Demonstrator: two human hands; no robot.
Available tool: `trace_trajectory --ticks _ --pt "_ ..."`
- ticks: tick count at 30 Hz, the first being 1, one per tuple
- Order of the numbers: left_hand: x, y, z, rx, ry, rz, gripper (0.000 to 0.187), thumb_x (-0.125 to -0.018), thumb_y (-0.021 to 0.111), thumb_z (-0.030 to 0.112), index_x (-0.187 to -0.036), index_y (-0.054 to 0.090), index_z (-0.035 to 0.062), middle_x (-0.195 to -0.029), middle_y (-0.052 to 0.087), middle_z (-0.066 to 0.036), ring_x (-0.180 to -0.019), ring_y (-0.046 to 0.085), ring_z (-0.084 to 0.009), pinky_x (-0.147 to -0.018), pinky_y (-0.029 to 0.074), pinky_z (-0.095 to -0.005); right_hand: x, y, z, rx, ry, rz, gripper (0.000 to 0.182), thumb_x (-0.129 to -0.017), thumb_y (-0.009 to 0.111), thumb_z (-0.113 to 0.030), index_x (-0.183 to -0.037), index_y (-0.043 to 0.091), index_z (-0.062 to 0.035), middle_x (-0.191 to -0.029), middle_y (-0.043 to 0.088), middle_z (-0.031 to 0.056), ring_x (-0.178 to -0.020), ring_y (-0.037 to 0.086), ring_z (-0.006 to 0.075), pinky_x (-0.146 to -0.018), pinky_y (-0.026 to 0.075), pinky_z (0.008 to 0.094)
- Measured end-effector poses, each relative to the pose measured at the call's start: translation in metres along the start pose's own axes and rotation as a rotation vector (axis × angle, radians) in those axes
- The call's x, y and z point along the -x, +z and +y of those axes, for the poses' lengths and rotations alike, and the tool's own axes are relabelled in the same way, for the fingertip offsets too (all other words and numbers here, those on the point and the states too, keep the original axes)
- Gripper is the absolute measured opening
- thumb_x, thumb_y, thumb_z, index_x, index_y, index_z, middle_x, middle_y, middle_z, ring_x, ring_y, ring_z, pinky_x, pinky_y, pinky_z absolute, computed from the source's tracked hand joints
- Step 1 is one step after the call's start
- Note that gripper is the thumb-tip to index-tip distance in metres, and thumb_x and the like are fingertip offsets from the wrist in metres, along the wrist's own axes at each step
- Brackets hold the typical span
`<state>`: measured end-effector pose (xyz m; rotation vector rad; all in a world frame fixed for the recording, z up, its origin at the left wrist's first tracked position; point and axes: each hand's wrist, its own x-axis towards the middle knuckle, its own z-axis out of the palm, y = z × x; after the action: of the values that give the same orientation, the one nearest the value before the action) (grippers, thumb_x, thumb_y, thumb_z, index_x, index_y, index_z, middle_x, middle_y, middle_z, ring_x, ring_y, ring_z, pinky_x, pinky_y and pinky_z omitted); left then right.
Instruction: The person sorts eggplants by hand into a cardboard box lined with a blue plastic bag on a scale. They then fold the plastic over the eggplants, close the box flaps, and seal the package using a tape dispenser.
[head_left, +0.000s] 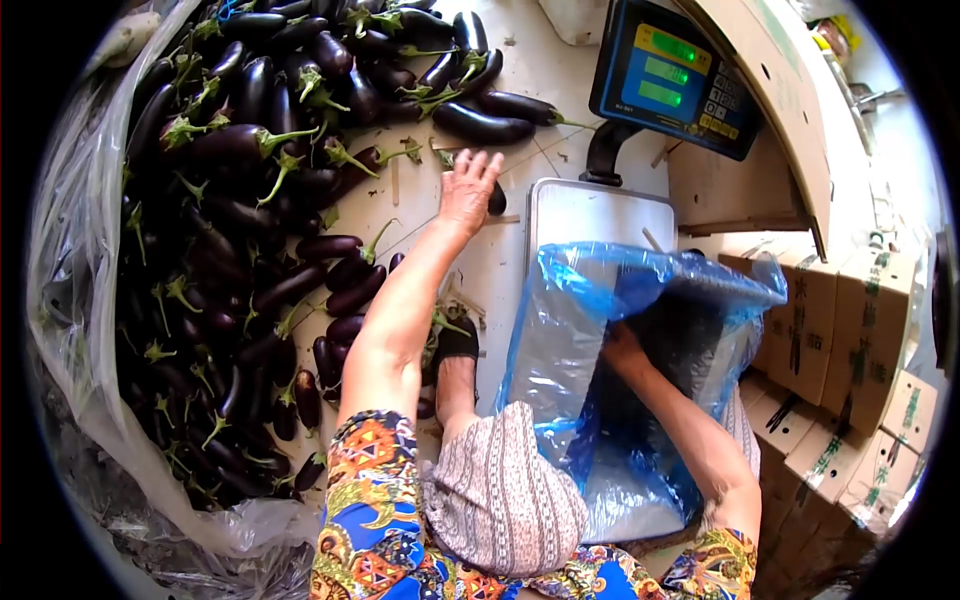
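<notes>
My left hand (468, 190) reaches forward over the floor, fingers spread, right above an eggplant (496, 198) that shows partly beside it. Whether they touch I cannot tell. Another eggplant (484, 124) lies just beyond my fingertips. A large pile of dark purple eggplants (240, 210) with green stems covers the floor at the left. My right hand (622, 350) is inside a blue plastic bag (560, 350) that lines an open container in front of my legs. Its fingers are hidden in shadow and plastic. Dark shapes in the bag are too dim to name.
A scale's metal platform (600, 205) lies behind the bag, with its lit display (670, 80) above. Cardboard boxes (835, 320) are stacked at the right, and a tall cardboard piece (790, 100) leans over the display. Clear plastic sheeting (75, 330) edges the pile.
</notes>
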<state>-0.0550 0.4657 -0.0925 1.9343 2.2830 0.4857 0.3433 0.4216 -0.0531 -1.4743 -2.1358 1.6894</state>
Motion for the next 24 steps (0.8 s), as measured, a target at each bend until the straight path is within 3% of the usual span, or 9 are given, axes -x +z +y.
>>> trace_trajectory --ticks 3,6,8,12,15,19,20,23,24 --pt "-0.009 0.026 -0.008 -0.375 0.1 -0.041 0.047 -0.07 0.069 0.011 -0.116 0.063 0.0178 -0.115 0.051 -0.008 -0.112 0.047 -0.0274 -0.087 0.041 -0.0431 0.023 -0.014 -0.046 0.059 0.137 0.004 0.062 -0.092 0.061 -0.027 -0.143 0.038 -0.0003 -0.117 0.064 0.0253 -0.112 0.061 0.0369 -0.095 0.048 0.0394" --pt "0.006 0.017 -0.025 -0.287 0.093 -0.091 0.038 -0.067 0.072 0.013 -0.105 0.064 0.0154 -0.115 0.051 -0.008 -0.112 0.046 -0.0294 -0.086 0.041 -0.0442 0.053 -0.035 -0.107 0.245 0.162 -0.103 0.058 -0.093 0.061 -0.026 -0.141 0.041 -0.0001 -0.107 0.067 0.0224 -0.101 0.064 0.0329 -0.089 0.05 0.0384" --pt "0.02 -0.03 -0.016 -0.048 -0.217 -0.132 0.039 -0.074 0.076 0.023 -0.107 0.061 0.0091 -0.109 0.056 -0.014 -0.106 0.056 -0.0326 -0.084 0.046 -0.0463 0.067 -0.044 -0.125 0.214 0.175 -0.174 0.056 -0.093 0.062 -0.026 -0.139 0.043 -0.0002 -0.104 0.068 0.0207 -0.095 0.065 0.0294 -0.086 0.051 0.0378" --pt "0.041 -0.137 0.016 0.574 -0.552 0.209 0.048 -0.082 0.074 0.033 -0.114 0.054 0.0027 -0.1 0.063 -0.022 -0.084 0.065 -0.0384 -0.078 0.051 -0.0463 0.088 -0.056 -0.186 -0.161 0.289 -0.25 0.056 -0.094 0.063 -0.029 -0.14 0.044 -0.0024 -0.114 0.065 0.0175 -0.099 0.064 0.0234 -0.088 0.051 0.0368" --pt "0.065 -0.214 0.07 1.109 -0.396 0.251 0.062 -0.096 0.061 0.043 -0.136 0.039 0.0012 -0.107 0.06 -0.014 -0.093 0.059 -0.0219 -0.082 0.05 -0.037 0.093 -0.06 -0.25 -0.333 0.097 -0.138 0.065 -0.094 0.065 -0.035 -0.145 0.039 -0.0057 -0.133 0.055 0.0155 -0.114 0.057 0.0229 -0.097 0.046 0.037" --pt "0.086 -0.259 0.15 1.036 0.108 0.017 0.092 -0.084 0.073 0.022 -0.153 0.016 -0.0035 -0.142 0.038 -0.028 -0.133 0.04 -0.039 -0.112 0.032 -0.0434 0.087 -0.052 -0.301 -0.484 -0.223 -0.059 0.096 -0.088 0.069 -0.053 -0.155 0.018 -0.0084 -0.147 0.039 0.016 -0.135 0.04 0.0269 -0.111 0.033 0.0392" --pt "0.09 -0.261 0.169 1.013 0.293 -0.035 0.097 -0.081 0.075 0.019 -0.154 0.015 -0.002 -0.146 0.035 -0.028 -0.137 0.036 -0.0398 -0.114 0.03 -0.0448 0.087 -0.041 -0.302 -0.555 -0.334 0.063 0.082 -0.091 0.069 -0.045 -0.151 0.028 -0.0056 -0.14 0.046 0.0142 -0.128 0.048 0.0244 -0.107 0.039 0.0364" --pt "0.102 -0.27 0.198 1.132 0.421 -0.105 0.109 -0.074 0.083 0.02 -0.155 0.013 -0.0007 -0.155 0.02 -0.026 -0.144 0.024 -0.0434 -0.119 0.023 -0.0469 0.098 -0.055 -0.323 -0.476 -0.042 0.297 0.048 -0.096 0.063 -0.027 -0.134 0.045 -0.0039 -0.117 0.06 0.0075 -0.105 0.06 0.0166 -0.09 0.049 0.0299" --pt "0.102 -0.266 0.192 1.182 0.431 -0.08 0.086 -0.08 0.079 0.016 -0.15 0.033 0.0 -0.148 0.036 -0.024 -0.136 0.04 -0.0402 -0.114 0.035 -0.0442 0.101 -0.061 -0.313 -0.463 -0.048 0.309 0.05 -0.096 0.062 -0.03 -0.135 0.045 -0.0035 -0.111 0.06 0.008 -0.1 0.06 0.0167 -0.088 0.05 0.0303"
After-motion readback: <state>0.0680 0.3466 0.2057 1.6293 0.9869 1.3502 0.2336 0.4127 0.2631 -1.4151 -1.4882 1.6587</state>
